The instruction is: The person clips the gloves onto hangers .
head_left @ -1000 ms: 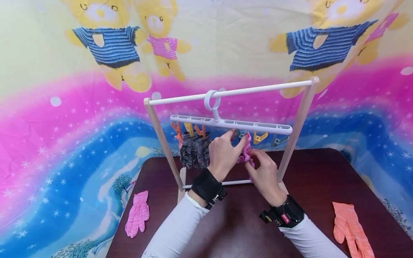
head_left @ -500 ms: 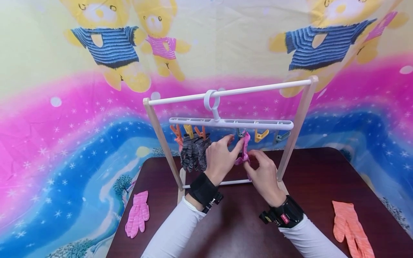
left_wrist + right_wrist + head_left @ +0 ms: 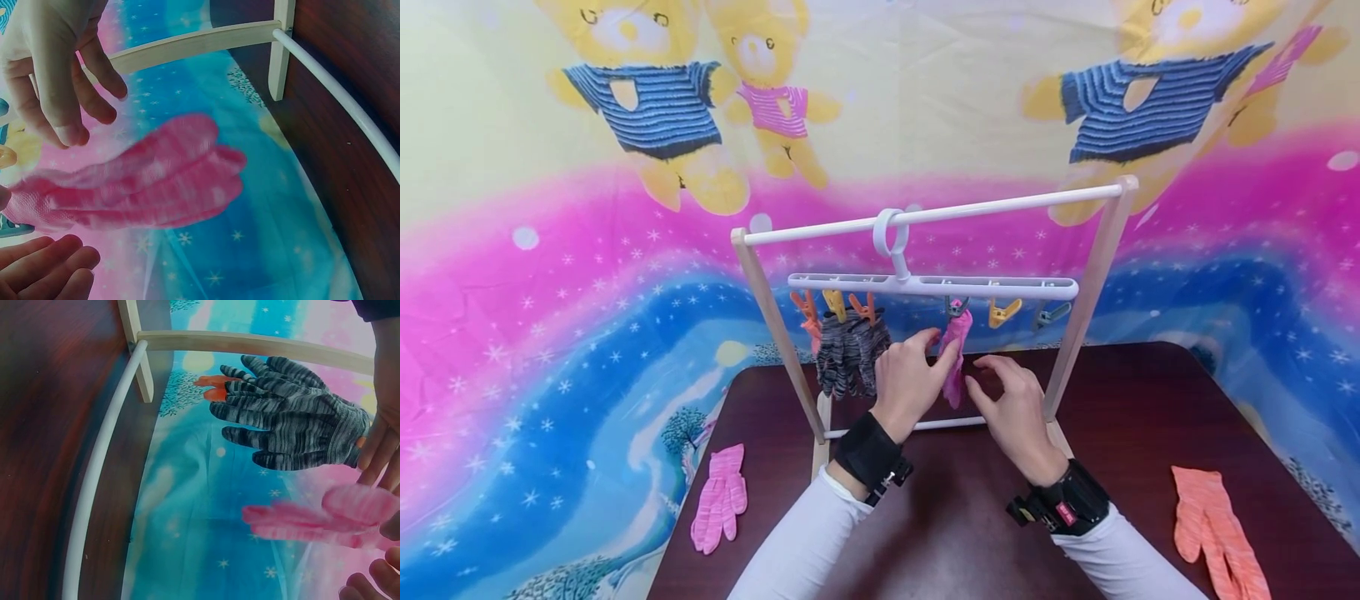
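Note:
A pink glove (image 3: 956, 346) hangs by its cuff from a grey-blue clothespin (image 3: 956, 307) on the white clip hanger (image 3: 992, 288). My left hand (image 3: 908, 379) is just left of this glove, thumb close against its edge; I cannot tell if they touch. In the left wrist view the fingers of the left hand (image 3: 53, 269) are spread below the pink glove (image 3: 156, 181). My right hand (image 3: 1017, 408) stands to the right of the glove, apart from it, fingers loosely bent around nothing. A black-and-grey glove (image 3: 294, 419) hangs from clips to the left, with an orange one (image 3: 215, 387) partly hidden behind it.
Two more clips, yellow (image 3: 1003, 313) and grey-blue (image 3: 1052, 315), hang at right. The hanger hooks over a rack's white rod (image 3: 1015, 203). On the dark table (image 3: 955, 517) lie a pink glove (image 3: 721, 498) at left and an orange glove (image 3: 1217, 529) at right.
Both hands have let go of the hanging pink glove, which now drops straight down from its clip. The right hand's fingers have parted from it; the left hand has shifted slightly lower and left.

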`<state>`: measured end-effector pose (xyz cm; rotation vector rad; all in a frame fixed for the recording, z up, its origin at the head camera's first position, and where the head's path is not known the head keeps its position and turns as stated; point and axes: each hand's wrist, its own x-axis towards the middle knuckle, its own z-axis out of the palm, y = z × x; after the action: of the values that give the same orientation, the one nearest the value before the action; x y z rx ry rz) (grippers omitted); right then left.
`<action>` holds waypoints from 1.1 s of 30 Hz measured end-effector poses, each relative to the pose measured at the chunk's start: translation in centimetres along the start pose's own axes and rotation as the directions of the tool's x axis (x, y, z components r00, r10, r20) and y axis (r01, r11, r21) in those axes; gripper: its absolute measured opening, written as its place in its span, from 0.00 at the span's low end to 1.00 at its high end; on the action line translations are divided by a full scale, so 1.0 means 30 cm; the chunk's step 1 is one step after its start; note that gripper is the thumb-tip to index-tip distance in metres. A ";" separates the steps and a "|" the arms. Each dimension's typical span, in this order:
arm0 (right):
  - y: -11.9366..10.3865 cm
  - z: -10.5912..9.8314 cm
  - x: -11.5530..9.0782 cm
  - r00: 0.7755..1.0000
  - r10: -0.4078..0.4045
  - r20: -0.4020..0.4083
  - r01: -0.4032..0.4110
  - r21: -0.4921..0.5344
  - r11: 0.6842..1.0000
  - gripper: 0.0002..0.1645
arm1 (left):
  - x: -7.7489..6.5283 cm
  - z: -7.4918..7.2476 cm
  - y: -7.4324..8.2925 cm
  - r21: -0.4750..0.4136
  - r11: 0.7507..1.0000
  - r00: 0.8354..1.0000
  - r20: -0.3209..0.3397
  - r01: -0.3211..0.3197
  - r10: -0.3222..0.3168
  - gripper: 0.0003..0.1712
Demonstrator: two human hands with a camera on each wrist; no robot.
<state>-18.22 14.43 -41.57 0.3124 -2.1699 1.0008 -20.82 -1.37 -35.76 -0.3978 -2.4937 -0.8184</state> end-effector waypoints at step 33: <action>0.058 0.016 -0.191 0.980 0.085 0.178 -0.066 -0.109 0.992 0.15 | -0.244 0.074 -0.137 -0.015 0.993 0.993 0.026 0.113 -0.113 0.14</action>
<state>-15.20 14.80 -46.76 0.2846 -2.4061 0.9291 -17.12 -4.08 -43.14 -0.2761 -2.5538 -0.8837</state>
